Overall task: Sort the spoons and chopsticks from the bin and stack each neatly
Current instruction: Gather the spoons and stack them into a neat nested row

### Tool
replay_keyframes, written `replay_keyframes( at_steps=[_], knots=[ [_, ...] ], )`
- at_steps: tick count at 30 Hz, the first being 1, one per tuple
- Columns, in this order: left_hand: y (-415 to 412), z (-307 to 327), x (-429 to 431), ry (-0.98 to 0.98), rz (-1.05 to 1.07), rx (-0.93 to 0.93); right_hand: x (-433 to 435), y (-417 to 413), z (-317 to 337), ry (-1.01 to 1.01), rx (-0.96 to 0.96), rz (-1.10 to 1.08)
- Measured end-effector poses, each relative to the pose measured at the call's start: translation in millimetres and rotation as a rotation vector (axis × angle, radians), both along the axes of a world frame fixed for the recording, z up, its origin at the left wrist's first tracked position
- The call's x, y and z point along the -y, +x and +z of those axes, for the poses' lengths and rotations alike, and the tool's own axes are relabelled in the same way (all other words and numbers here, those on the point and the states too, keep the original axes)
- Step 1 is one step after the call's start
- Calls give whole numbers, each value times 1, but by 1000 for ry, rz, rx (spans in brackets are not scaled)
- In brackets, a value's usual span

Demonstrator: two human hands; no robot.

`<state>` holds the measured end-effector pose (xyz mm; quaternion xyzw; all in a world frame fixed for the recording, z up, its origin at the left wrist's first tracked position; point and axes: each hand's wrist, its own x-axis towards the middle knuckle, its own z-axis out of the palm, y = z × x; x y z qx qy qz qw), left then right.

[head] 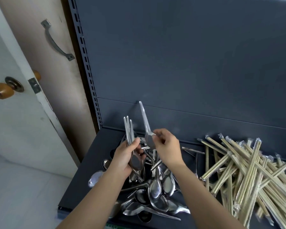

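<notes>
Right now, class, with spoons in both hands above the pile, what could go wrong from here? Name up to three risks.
1. The left hand holds a bunch of spoons loosely fanned; adding the single spoon from the right hand might knock one loose.
2. One spoon at the shelf edge overhangs the shelf and could fall.
3. The wrapped chopsticks lie criss-crossed beside the spoon pile, so the sorts may remix.
</notes>
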<state>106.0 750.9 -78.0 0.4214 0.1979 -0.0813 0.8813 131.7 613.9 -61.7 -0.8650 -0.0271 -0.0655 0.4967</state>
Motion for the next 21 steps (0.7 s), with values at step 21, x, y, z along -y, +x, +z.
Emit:
replay_keyframes(
  at_steps=[21],
  knots=[
    [-25, -4, 7, 233, -76, -83, 13, -47, -22, -612, -494, -63]
  ],
)
